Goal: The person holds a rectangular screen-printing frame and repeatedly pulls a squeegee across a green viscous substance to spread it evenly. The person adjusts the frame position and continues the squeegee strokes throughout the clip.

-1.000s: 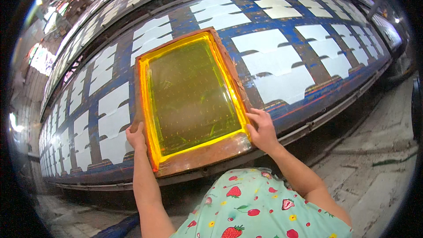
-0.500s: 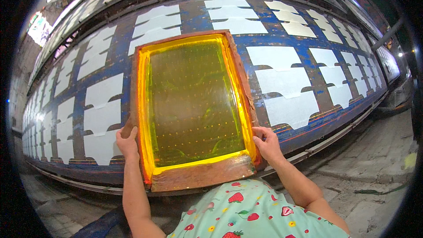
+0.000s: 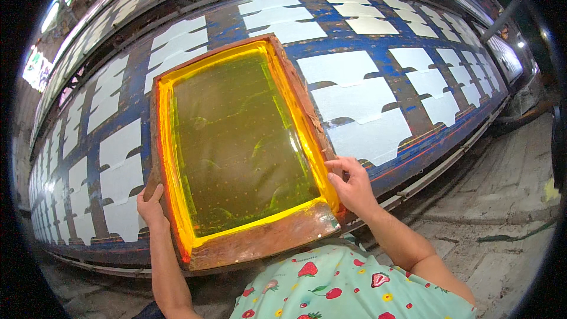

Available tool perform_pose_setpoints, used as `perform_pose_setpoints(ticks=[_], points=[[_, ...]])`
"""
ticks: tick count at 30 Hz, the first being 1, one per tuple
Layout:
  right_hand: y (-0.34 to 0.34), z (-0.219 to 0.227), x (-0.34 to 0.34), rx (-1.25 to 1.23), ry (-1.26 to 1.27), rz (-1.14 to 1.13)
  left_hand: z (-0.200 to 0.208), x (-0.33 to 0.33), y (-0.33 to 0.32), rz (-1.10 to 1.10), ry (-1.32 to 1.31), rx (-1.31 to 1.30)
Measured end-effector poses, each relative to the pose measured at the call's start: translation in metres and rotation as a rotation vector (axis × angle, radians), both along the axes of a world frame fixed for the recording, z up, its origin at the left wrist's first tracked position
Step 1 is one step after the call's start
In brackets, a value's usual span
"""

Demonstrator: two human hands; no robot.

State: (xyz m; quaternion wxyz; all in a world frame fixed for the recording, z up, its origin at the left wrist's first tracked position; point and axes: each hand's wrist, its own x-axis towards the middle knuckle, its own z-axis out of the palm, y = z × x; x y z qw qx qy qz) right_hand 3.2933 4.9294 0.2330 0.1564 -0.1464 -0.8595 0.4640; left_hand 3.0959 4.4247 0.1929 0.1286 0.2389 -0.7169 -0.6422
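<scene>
A large screen-printing frame (image 3: 266, 234) tilts between my two hands, its brown wooden border lined with yellow tape. Its dark olive mesh (image 3: 236, 142) carries rows of small dots. My left hand (image 3: 152, 207) is closed round the left edge near the lower corner, thumb on top. On the opposite edge, my right hand (image 3: 353, 188) grips the wood with fingers curled and partly hidden. Below the frame lie stacked white cut panels (image 3: 375, 139) in rows, some covered by it. The near wooden bar is close to my apron (image 3: 313, 283), which has a strawberry print.
The long printing table (image 3: 369, 44), with a worn blue and brown surface, stretches to both sides. A metal rail (image 3: 425, 183) runs along its near edge. Behind stands another table with similar panels. Grey paved floor (image 3: 472, 224) shows at the right.
The frame has shifted left in view and turned slightly, its far end leaning left. Both hands have moved along with it, keeping their grip. The table and panels have also shifted in view.
</scene>
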Motion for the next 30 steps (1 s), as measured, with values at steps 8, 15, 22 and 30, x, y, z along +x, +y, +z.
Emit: perform_pose_setpoints(ticks=[8, 15, 22, 30], points=[[0.111, -0.001, 0.012, -0.048, -0.032, -0.098, 0.002, 0.014, 0.123, 0.02, 0.103, 0.004], [0.246, -0.023, 0.032, -0.125, -0.055, -0.234, -0.005, 0.036, 0.272, -0.007, 0.19, 0.05], [0.354, -0.04, 0.057, -0.124, -0.045, -0.269, -0.026, 0.065, 0.38, -0.021, 0.235, 0.079], [0.416, -0.065, 0.071, -0.43, -0.047, -0.25, -0.029, 0.081, 0.436, -0.027, 0.206, 0.029]])
